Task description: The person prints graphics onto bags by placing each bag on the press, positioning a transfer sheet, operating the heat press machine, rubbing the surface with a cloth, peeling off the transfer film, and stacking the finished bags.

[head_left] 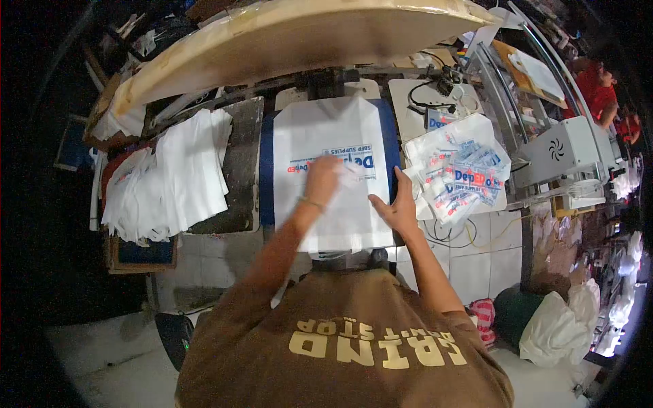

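A white bag [309, 129] with blue and red print lies flat over a blue board in the middle of the view. My left hand [322, 181] is over the printed part of the bag, smeared by motion. Something pale and blurred shows beside its fingers, and whether they hold it is unclear. At the bag's right edge rests my right hand [400, 207], thumb spread away from the fingers, the thumb on the bag and the fingers by the blue board [387, 136].
White printed bags [180, 173] lie stacked at the left. On the right, printed transfer sheets [469, 173] cover a white surface near a grey machine box [561, 151]. A large curved padded panel [299, 44] spans the top. A person in red [598, 92] is at the far right.
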